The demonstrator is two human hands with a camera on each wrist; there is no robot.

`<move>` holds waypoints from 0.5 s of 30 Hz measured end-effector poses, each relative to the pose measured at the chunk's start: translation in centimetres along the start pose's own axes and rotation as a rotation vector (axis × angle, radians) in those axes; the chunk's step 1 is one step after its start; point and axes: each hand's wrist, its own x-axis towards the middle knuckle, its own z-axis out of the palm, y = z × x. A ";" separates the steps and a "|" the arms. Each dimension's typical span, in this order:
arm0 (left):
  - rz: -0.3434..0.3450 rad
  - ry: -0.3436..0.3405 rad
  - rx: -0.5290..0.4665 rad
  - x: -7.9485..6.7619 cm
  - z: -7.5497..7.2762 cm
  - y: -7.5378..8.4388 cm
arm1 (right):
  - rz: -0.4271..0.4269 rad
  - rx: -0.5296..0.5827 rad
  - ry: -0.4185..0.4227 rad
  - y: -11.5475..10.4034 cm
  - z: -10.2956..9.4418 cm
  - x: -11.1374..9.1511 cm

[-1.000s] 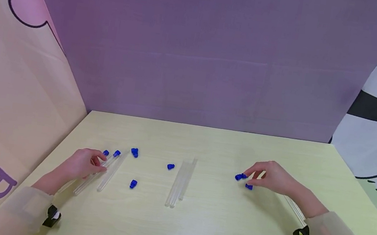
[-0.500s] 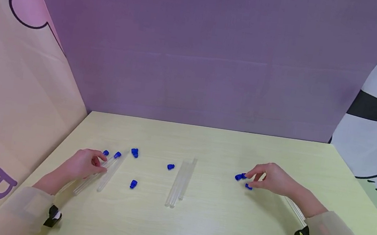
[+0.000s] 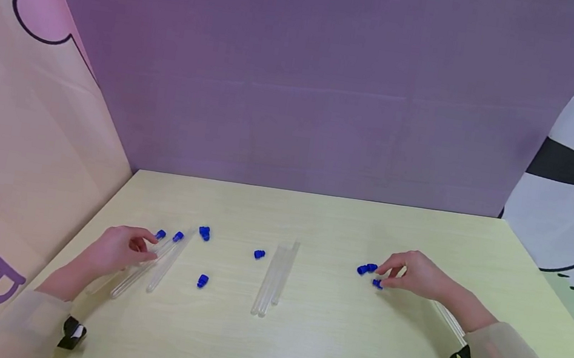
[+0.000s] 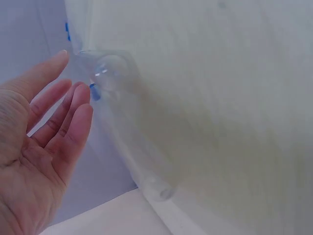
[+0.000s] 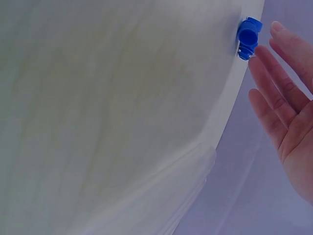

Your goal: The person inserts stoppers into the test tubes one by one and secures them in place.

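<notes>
My left hand (image 3: 114,249) hovers with loosely bent fingers beside clear tubes on the left; nothing shows in its grasp. Two of those tubes have blue caps (image 3: 178,236) at their far ends, and an uncapped clear tube (image 3: 165,272) lies beside them. In the left wrist view, a gap separates thumb and fingers of the hand (image 4: 34,152), with a blurred tube (image 4: 142,161) beyond. My right hand (image 3: 419,275) has its fingertips right by loose blue caps (image 3: 363,270), closest to the nearer cap (image 3: 377,283). The right wrist view shows relaxed fingers next to blue caps (image 5: 248,35).
Three clear tubes (image 3: 272,281) lie together mid-table. Loose blue caps lie around them: one (image 3: 259,254) beside the tubes, others (image 3: 205,233) further left, one (image 3: 203,281) nearer me. More clear tubes (image 3: 449,321) lie partly under my right wrist. Fabric walls (image 3: 306,84) border the table (image 3: 306,353).
My left hand has drifted slightly left, away from the tubes. My right fingertips have shifted slightly right and toward me, closer to the nearer cap.
</notes>
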 end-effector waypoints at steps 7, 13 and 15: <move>0.038 0.038 -0.012 -0.5 -0.5 0.4 | 0.019 -0.016 -0.019 0.1 0.2 0.1; 0.081 0.076 -0.016 -0.6 -0.7 0.9 | 0.042 -0.022 -0.027 0.1 0.4 0.1; 0.087 0.079 -0.015 -0.7 -0.7 1.0 | 0.049 -0.025 -0.033 0.1 0.5 0.2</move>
